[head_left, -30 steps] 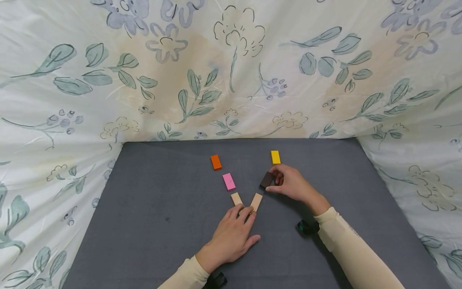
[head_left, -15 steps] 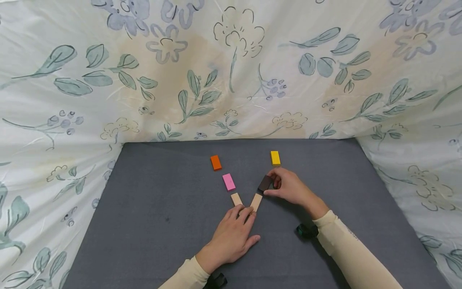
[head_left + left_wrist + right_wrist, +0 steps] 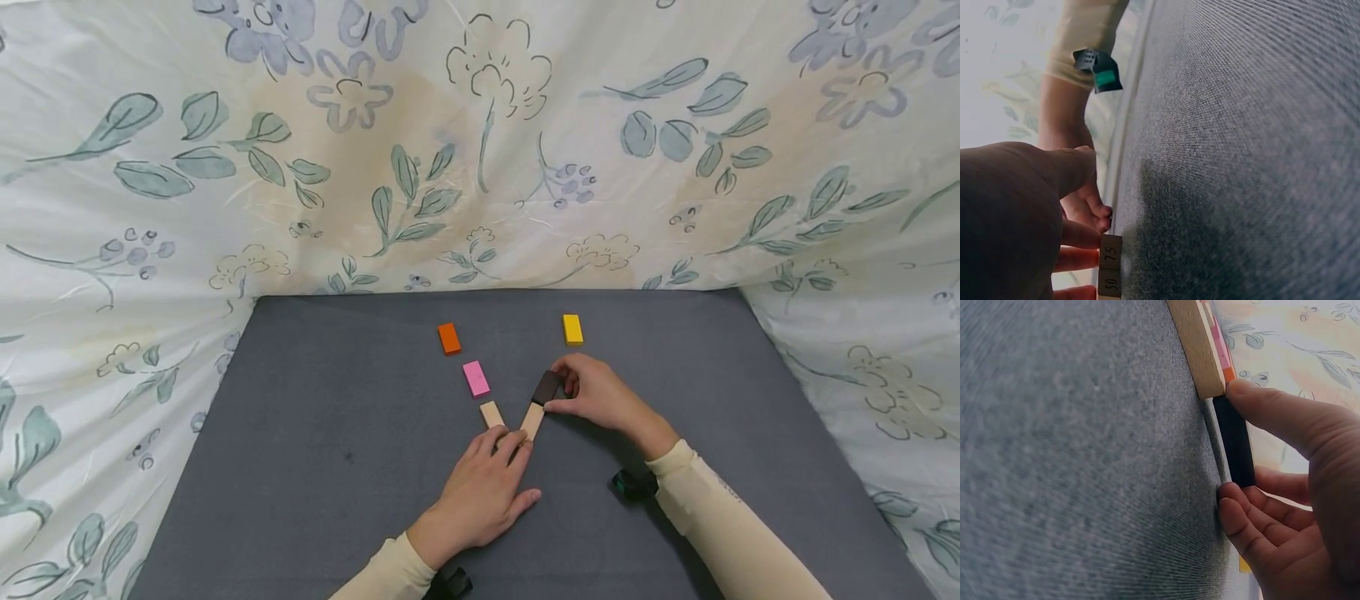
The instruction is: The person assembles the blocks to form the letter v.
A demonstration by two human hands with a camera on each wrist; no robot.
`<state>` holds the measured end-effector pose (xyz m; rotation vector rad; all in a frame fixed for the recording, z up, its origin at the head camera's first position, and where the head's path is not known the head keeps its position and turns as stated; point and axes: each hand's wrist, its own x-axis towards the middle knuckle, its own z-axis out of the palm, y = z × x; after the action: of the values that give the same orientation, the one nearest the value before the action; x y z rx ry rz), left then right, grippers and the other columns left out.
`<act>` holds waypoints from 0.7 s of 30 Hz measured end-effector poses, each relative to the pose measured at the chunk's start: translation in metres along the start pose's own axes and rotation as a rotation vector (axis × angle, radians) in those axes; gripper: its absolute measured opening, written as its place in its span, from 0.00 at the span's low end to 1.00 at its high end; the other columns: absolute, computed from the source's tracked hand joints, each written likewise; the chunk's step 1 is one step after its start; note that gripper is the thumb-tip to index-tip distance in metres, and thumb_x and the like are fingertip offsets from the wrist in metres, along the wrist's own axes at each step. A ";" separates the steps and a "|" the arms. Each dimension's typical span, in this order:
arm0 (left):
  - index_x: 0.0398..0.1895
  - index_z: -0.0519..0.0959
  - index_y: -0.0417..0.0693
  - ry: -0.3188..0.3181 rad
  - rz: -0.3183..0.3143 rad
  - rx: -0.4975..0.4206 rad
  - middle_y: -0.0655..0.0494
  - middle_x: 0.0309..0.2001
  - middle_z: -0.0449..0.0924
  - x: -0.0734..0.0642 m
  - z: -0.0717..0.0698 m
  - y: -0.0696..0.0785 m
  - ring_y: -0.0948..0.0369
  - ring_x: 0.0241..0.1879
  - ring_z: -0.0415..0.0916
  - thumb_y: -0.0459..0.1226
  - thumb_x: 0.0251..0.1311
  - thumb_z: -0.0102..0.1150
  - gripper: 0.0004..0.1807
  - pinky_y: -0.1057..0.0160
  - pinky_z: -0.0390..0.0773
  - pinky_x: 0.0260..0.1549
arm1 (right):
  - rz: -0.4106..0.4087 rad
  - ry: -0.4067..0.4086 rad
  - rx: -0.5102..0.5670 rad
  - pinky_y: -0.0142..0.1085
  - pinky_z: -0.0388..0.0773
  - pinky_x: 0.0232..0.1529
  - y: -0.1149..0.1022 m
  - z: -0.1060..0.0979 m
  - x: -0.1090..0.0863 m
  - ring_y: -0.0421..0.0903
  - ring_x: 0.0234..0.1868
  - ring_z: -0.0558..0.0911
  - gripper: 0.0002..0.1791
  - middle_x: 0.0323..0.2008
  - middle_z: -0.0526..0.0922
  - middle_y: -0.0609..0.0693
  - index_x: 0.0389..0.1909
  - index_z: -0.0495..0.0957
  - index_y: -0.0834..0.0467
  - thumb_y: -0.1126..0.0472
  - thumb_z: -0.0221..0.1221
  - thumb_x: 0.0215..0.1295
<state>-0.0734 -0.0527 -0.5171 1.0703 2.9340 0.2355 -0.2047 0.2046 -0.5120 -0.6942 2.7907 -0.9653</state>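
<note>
My right hand pinches a dark brown block between thumb and fingers. In the right wrist view that dark block meets the end of a plain wooden block, with the thumb at the joint. My left hand lies palm down, fingertips on the near ends of the plain wooden blocks. Two of these, the left wooden block and the right wooden block, spread apart like a V. By the left fingertips, the left wrist view shows wooden ends printed 75 and 50.
A pink block lies beyond the left wooden block, and an orange block farther out. Past the right hand lies a yellow block. All rest on a grey cloth surface, with a flowered curtain behind and at the sides.
My right hand has drawn the dark brown block toward me and slightly left, from apart to against the right wooden block's far end. The left hand stays where it was.
</note>
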 end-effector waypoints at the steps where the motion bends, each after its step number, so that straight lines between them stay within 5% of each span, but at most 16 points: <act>1: 0.75 0.75 0.50 0.007 0.002 0.001 0.54 0.74 0.70 0.000 0.000 0.000 0.51 0.73 0.65 0.62 0.80 0.54 0.34 0.49 0.66 0.74 | -0.005 -0.001 -0.002 0.44 0.81 0.40 0.000 0.000 0.000 0.42 0.36 0.80 0.32 0.38 0.82 0.46 0.57 0.82 0.61 0.50 0.83 0.57; 21: 0.75 0.76 0.49 0.030 0.006 0.010 0.53 0.73 0.70 0.000 0.001 0.000 0.51 0.72 0.66 0.62 0.79 0.55 0.34 0.50 0.67 0.74 | -0.019 -0.032 -0.026 0.43 0.81 0.39 -0.002 0.001 0.001 0.41 0.36 0.79 0.32 0.40 0.81 0.47 0.58 0.83 0.61 0.51 0.83 0.58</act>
<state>-0.0731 -0.0525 -0.5184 1.0860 2.9619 0.2389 -0.2046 0.2021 -0.5114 -0.7336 2.7792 -0.9144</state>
